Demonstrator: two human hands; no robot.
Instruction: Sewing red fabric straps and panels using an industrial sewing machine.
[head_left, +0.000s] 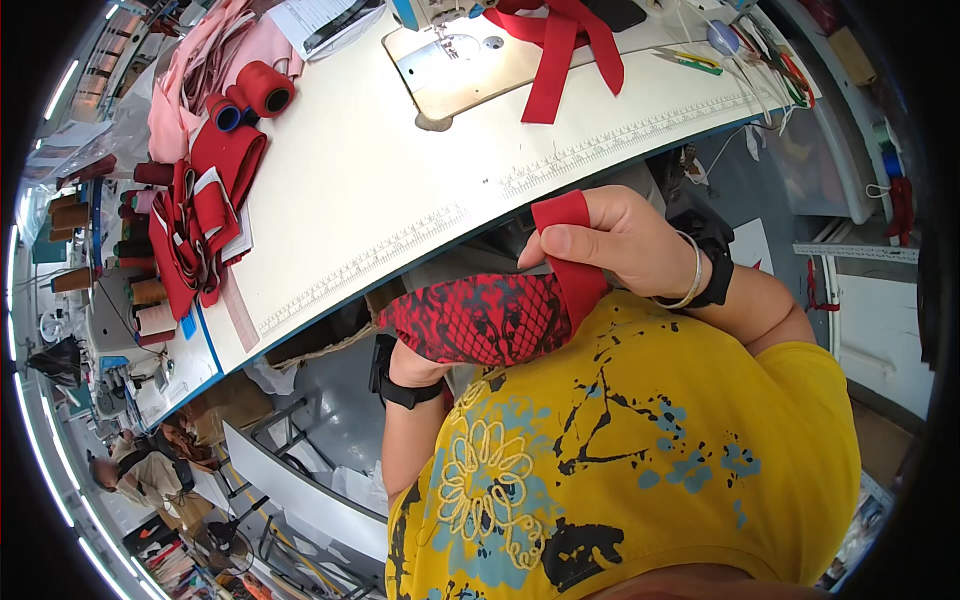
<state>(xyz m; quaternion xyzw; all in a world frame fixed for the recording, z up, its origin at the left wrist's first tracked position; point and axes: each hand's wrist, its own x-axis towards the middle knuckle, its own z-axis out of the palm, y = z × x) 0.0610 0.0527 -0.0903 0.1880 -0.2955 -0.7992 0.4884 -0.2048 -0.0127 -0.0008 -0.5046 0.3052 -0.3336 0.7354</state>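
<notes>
Hands point(635, 245) at rounded lattice-patterned red fabric point(485, 318); right pinches smooth strip point(580, 285).

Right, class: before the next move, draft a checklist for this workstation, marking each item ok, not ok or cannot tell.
1. Right hand gripping the red strip: ok, pinched between thumb and fingers.
2. Left hand gripping the patterned piece: cannot tell, the piece hides its fingers.
3. Strip fastened to that piece: cannot tell, they overlap.
4. Metal plate lit: ok, brightly.
5. Plate free of loose fabric: not ok, other red strips lie across its right side.
</notes>
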